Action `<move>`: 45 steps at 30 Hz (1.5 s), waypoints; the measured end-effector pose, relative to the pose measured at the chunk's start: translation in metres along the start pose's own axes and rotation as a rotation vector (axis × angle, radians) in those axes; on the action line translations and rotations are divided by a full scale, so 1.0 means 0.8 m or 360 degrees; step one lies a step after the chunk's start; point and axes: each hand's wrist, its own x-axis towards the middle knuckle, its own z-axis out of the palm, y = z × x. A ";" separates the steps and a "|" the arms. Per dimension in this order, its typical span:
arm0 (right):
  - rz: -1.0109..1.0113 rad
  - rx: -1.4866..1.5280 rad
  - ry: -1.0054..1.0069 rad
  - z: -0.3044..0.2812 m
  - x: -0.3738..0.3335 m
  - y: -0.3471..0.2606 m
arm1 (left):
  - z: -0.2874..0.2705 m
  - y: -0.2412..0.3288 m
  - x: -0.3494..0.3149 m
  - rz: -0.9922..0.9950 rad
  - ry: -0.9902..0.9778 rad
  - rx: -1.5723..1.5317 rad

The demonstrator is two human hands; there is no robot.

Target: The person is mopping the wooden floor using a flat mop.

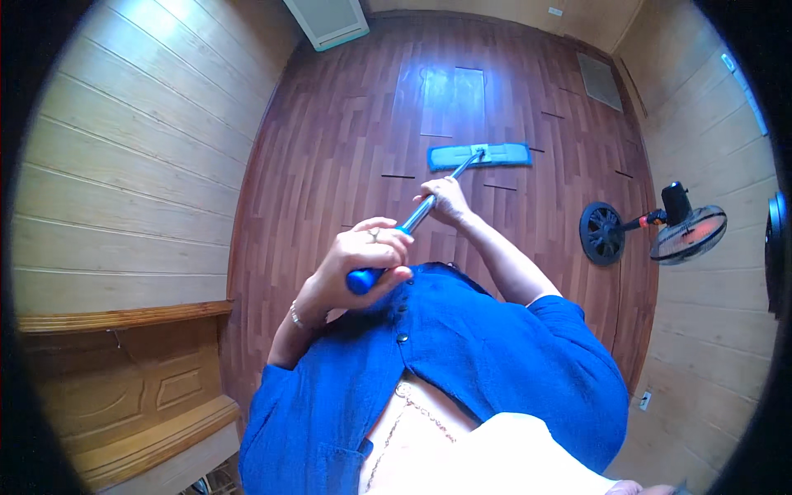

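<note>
A flat mop (452, 155) with a wide blue pad lies on the wood floor ahead of me. Its metal pole slants back toward my chest and ends in a blue grip (364, 281). My left hand (365, 261) is closed round the pole's upper end, just at the blue grip. Farther down the pole, my right hand (445, 200) wraps round the metal shaft. The pad looks flat against the floor, with the pole joined at its middle.
A standing fan (690, 233) with a round black base is on the right near the wall. A wooden bed frame (124, 318) stands at the lower left. At the far left is a white cabinet-like object (334, 23). Dark gaps mark the plank floor (330, 148).
</note>
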 end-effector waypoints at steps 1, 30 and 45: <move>-0.0053 0.0039 0.0018 -0.007 0.003 -0.014 | -0.008 0.017 0.008 -0.0032 0.0036 -0.0005; 0.0094 0.0237 0.0009 -0.061 0.263 0.271 | -0.017 -0.232 0.308 0.0288 0.0018 -0.0025; 0.0186 0.0334 0.0533 -0.086 0.410 0.317 | -0.163 -0.343 0.454 0.0500 -0.0260 -0.0021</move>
